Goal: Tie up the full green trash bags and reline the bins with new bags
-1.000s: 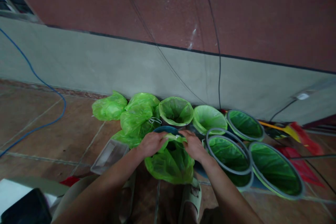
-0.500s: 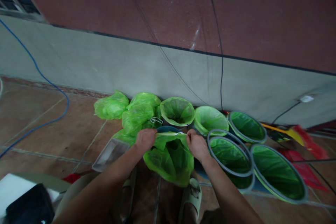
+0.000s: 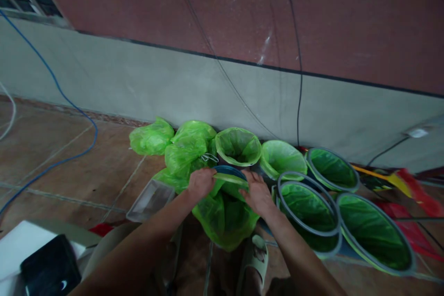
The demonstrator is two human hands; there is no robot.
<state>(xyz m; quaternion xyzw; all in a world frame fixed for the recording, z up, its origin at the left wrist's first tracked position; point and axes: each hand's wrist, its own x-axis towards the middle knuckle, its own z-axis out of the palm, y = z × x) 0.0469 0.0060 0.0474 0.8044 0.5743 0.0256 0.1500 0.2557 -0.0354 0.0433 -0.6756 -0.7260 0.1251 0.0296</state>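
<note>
A translucent green garbage bag [image 3: 225, 224] hangs toward me, its mouth partly over a blue bin [image 3: 229, 169] between my feet. My left hand [image 3: 201, 183] is closed on the left end of the bag's folded top edge. At the right end, my right hand [image 3: 257, 193] holds the edge, its thumb toward me and its fingers reaching over the far side. Between the hands the edge stretches as a pale green band. Most of the blue bin is hidden under the bag and hands.
Filled green bags [image 3: 187, 152] lie left by the wall. Lined bins [image 3: 238, 145] stand behind and right, some with grey rims [image 3: 308, 203]. A clear plastic tray [image 3: 149, 201], a white box [image 3: 24, 245], a blue hose [image 3: 58, 85] and a red dustpan [image 3: 411, 226] are around.
My right hand's fingers have straightened and reach farther over the bag's edge. The pale edge between my hands is slacker and lower against the blue bin. The view has shifted slightly.
</note>
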